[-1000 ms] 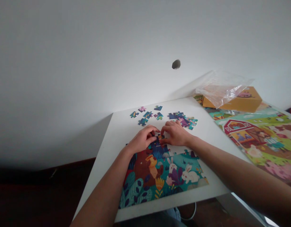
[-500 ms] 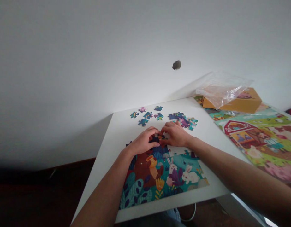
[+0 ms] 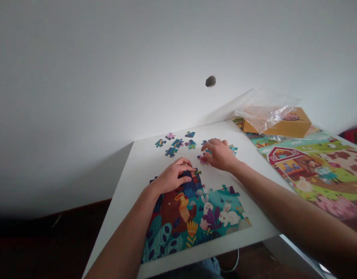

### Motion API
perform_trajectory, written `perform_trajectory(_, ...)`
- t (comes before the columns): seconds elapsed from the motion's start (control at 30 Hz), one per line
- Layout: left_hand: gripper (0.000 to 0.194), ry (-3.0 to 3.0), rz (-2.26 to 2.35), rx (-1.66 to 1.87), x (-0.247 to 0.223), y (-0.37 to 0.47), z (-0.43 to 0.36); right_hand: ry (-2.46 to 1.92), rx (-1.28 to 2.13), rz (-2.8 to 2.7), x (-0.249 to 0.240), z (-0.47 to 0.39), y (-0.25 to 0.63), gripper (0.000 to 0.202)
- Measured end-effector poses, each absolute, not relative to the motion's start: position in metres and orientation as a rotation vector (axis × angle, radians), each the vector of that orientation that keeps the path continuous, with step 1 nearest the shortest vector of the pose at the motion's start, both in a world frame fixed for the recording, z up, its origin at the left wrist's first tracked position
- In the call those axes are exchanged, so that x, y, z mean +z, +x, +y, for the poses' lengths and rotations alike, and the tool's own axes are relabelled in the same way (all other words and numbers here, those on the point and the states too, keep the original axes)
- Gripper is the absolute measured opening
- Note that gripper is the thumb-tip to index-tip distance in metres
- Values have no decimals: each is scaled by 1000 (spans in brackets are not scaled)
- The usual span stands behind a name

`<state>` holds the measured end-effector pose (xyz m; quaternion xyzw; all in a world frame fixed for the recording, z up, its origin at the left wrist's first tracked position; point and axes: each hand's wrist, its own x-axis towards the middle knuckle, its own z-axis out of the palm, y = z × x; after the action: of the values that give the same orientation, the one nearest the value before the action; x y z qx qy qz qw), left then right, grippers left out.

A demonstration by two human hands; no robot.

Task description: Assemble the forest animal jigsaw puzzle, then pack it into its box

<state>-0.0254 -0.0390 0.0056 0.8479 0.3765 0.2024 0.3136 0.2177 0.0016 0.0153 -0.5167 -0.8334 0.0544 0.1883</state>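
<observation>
A partly joined jigsaw puzzle point(image 3: 193, 221) with white rabbits, flowers and a brown animal lies near the table's front edge. Over its upper left part rests my left hand point(image 3: 173, 176), fingers loosely bent and apart, touching the pieces there. My right hand point(image 3: 220, 154) is farther back, above a cluster of loose puzzle pieces point(image 3: 233, 148) that it partly covers. Its fingers are curved, with thumb and forefinger apart. A pinkish puzzle piece point(image 3: 201, 159) lies by the right thumb. Behind my left hand several loose blue puzzle pieces point(image 3: 177, 143) are spread out.
The white table point(image 3: 123, 201) meets a white wall point(image 3: 108, 77) with a hole point(image 3: 210, 81). At right lies a farm-scene puzzle point(image 3: 314, 170). A yellow box point(image 3: 291, 124) with a clear plastic bag point(image 3: 262, 112) on it stands behind that.
My right hand has left the puzzle's upper edge and moved back to the loose pieces. My left hand has stayed on the puzzle. The view has shifted slightly.
</observation>
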Motion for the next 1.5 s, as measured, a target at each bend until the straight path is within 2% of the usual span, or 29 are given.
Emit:
perform_trajectory(0.07, 32, 2241, 988, 534, 3, -27, -38, -1735, 67, -2155, 21, 8, 235, 35)
perform_trajectory(0.13, 31, 2252, 985, 532, 1, -28, -37, -1988, 21, -2022, 23, 13, 253, 53)
perform_trajectory(0.2, 31, 2264, 979, 532, 1, -28, -37, -2145, 76, -2020, 21, 17, 267, 67)
perform_trajectory(0.27, 30, 2273, 976, 537, 1, -28, -37, -2218, 167, -2064, 17, 19, 273, 70)
perform_trajectory(0.57, 28, 2286, 978, 536, 1, -29, -36, -2220, 248, -2003, 11, 19, 262, 59)
perform_trajectory(0.87, 23, 2187, 1003, 605, 2, -33, -35, -2168, 153, -1998, 9, 18, 259, 43)
perform_trajectory(0.97, 21, 2120, 1187, 809, -2, -50, -23, -2128, 144, -1983, 10, 18, 258, 40)
perform_trajectory(1.1, 29, 2110, 1831, 1119, -17, -90, -3, -2090, 142, -1933, 11, 16, 255, 36)
perform_trajectory(1.2, 46, 2065, 2214, 978, -28, -110, 9, -2074, 138, -1909, 11, 15, 253, 34)
perform_trajectory(1.27, 52, 2032, 2313, 827, -32, -113, 14, -2077, 148, -1905, 11, 15, 251, 33)
perform_trajectory(1.4, 49, 2106, 2262, 589, -33, -108, 25, -2065, 124, -1887, 8, 17, 248, 33)
perform_trajectory(1.5, 41, 2124, 2233, 642, -33, -110, 35, -2018, 107, -1848, 5, 19, 248, 29)
